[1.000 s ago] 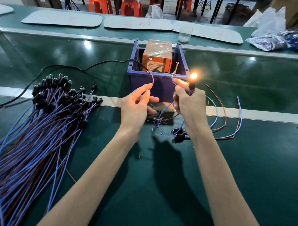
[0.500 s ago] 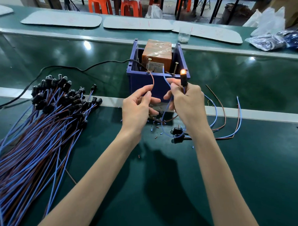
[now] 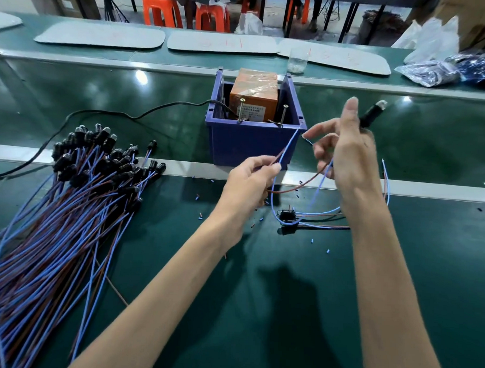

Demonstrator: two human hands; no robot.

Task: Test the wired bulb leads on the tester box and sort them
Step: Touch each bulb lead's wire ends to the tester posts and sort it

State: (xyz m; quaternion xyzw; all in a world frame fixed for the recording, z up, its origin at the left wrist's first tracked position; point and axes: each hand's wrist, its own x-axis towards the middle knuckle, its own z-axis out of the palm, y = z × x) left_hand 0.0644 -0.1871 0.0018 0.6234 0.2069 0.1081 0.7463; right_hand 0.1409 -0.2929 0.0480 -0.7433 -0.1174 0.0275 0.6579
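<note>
While the left hand [image 3: 249, 181] pinched the limp-looking, light leads [image 3: 285, 151] near their tips, the right hand [image 3: 350, 160] gripped the stiff bulb socket [image 3: 370, 117].

Two bare arms come in from the near edge: the left forearm [image 3: 176, 278] and right forearm [image 3: 384, 273] are slender and uncovered. The left hand [image 3: 249, 181] and right hand [image 3: 348, 155] are bare too, with long, thin fingers and short nails.
</note>
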